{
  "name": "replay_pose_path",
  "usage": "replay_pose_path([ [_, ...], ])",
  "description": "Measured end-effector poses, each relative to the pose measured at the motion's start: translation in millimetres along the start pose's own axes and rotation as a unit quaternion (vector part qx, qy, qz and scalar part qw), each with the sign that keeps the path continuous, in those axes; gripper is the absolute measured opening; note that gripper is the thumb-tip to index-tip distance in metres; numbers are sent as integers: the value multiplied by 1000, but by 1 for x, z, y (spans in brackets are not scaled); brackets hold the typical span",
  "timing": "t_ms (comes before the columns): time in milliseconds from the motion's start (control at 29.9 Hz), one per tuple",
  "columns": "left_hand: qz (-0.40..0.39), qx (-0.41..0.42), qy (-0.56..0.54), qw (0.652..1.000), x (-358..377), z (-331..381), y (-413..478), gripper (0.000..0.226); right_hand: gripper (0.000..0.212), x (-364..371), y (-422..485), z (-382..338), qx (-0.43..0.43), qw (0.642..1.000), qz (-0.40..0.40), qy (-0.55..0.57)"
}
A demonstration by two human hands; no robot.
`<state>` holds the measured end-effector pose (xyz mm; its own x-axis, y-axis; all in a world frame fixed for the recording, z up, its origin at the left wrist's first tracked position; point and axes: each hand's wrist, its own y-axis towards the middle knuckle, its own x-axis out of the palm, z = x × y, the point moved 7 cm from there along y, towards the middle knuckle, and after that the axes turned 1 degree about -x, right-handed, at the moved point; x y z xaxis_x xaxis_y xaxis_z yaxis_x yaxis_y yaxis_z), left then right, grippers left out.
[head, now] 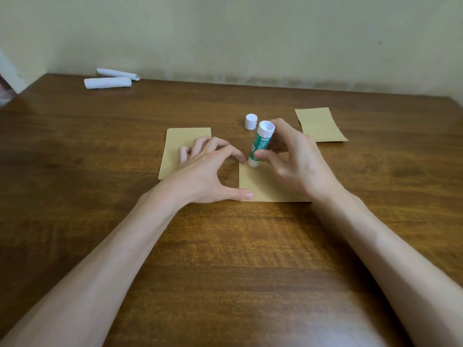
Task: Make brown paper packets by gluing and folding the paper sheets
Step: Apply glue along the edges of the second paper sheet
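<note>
We record the right hand [298, 161] pinching the glue stick [260, 146], tip down on the far left corner of the brown sheet [263, 187]. The left hand [210, 171], fingers spread, presses that sheet's left edge; the cap [251, 121] stands beyond it.

Your one head camera is looking forward and down onto the table [100, 151] from its near side, close above it, facing the wall [250, 33] behind the table.

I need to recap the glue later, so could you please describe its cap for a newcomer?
On the wooden table, look just beyond the right hand holding the green glue stick. The cap stands there on bare wood: a small white cylinder, unlike the flat brown sheets nearby.
</note>
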<state>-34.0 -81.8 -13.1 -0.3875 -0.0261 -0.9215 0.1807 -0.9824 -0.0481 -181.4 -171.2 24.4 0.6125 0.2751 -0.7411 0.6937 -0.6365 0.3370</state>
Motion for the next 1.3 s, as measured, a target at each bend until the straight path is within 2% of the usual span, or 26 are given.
replay_pose_path([
  [501, -12, -4, 2, 1000, 1, 0, 1, 70, 27, -18, -10, 15, 34, 999, -24, 16],
  [935, -18, -6, 2, 1000, 1, 0, 2, 72, 27, -31, -14, 18, 59, 997, -41, -26],
  [1302, -11, 3, -8, 1000, 2, 1, 2, 69, 28, -39, -23, 28, 84, 996, -24, -19],
])
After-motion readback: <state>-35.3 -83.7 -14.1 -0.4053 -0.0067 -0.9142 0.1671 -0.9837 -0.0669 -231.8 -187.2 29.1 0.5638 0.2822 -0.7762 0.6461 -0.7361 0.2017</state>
